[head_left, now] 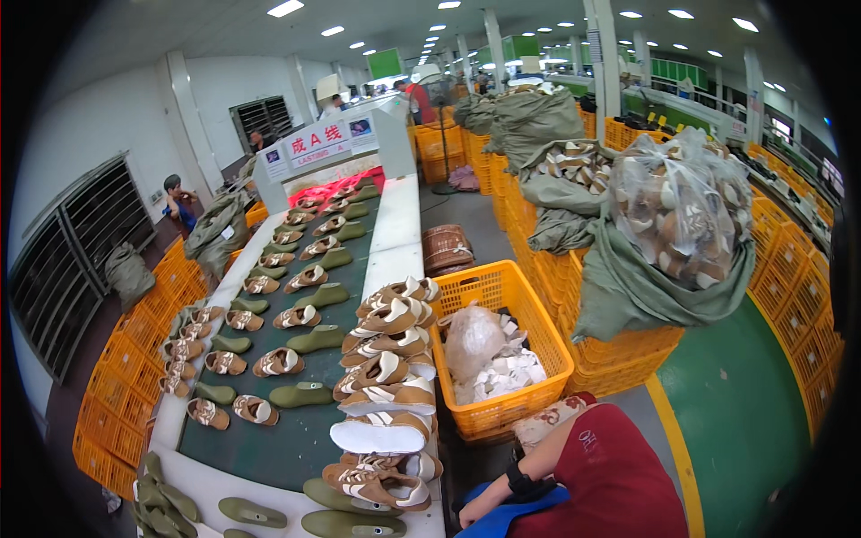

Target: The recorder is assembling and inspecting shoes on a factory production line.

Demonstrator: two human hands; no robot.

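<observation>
At the lower edge my right hand [473, 510], below a black wristband, rests beside a blue piece [516, 513] by my maroon clothing. Its fingers are largely hidden, so their state is unclear. My left hand is out of view. Nearest to the right hand, brown sneakers with white stripes [381, 480] lie on the white bench edge. Behind them a row of similar sneakers [386, 394] is stacked along that edge, one showing its white sole. Olive-green shoe lasts [352, 524] lie at the near end of the bench.
A green conveyor belt [314, 439] carries rows of sneakers and lasts. An orange crate [552, 359] holds white pieces and a plastic bag. Stacked crates [628, 368] on the right bear a clear bag of shoe parts [682, 215]. People stand at the far left and back.
</observation>
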